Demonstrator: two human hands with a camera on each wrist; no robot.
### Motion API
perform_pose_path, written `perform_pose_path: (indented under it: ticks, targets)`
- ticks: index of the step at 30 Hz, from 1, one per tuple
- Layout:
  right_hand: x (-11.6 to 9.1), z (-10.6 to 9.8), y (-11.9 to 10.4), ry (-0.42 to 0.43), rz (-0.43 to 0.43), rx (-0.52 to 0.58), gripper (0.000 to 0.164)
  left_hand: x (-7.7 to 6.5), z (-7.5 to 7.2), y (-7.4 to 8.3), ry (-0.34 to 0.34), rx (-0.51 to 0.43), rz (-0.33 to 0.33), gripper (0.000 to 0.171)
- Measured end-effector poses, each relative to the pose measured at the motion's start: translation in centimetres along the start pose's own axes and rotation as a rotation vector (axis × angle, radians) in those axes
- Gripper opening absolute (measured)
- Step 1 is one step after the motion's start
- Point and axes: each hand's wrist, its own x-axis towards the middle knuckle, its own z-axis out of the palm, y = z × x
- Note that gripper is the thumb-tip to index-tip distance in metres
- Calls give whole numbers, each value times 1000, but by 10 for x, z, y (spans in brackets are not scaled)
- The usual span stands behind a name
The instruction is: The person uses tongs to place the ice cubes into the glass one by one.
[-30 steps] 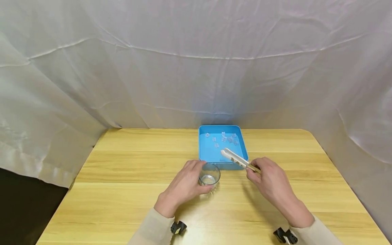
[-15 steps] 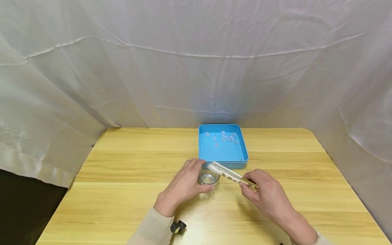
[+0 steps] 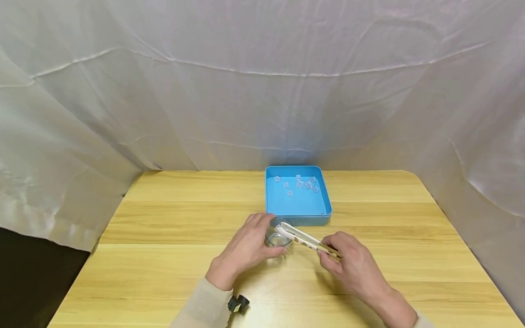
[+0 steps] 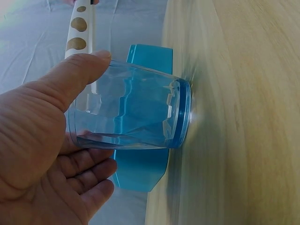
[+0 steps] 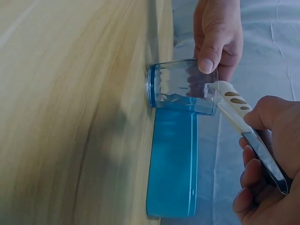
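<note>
My left hand (image 3: 241, 249) holds a clear drinking glass (image 4: 140, 101) with its thumb on one side and fingers on the other. The glass stands upright on the table in front of a blue tray (image 3: 303, 221). In my right hand (image 3: 356, 260) is a pair of white tongs (image 5: 237, 100) with brown spots and metal handles, pinched between thumb and fingers. The tips of the tongs reach just inside the mouth of the glass. A small clear block (image 5: 209, 89) shows at those tips, seen through the glass. Several clear cubes (image 3: 309, 185) lie scattered in the tray.
The wooden table (image 3: 172, 259) is bounded at the back and sides by a pale hanging cloth (image 3: 246, 109). The tray stands close behind the glass, near the table's back edge.
My right hand has brought the tongs from over the tray toward me and to the left, lowering their tips into the glass's mouth. The left hand and glass have stayed in place.
</note>
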Motion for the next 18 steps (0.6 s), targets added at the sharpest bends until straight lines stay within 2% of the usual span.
perform_pose_path:
  ticks: [18]
  targets:
    - [-1, 1, 0, 8, -4, -10, 19, 0, -1, 0, -11, 2, -21, 90]
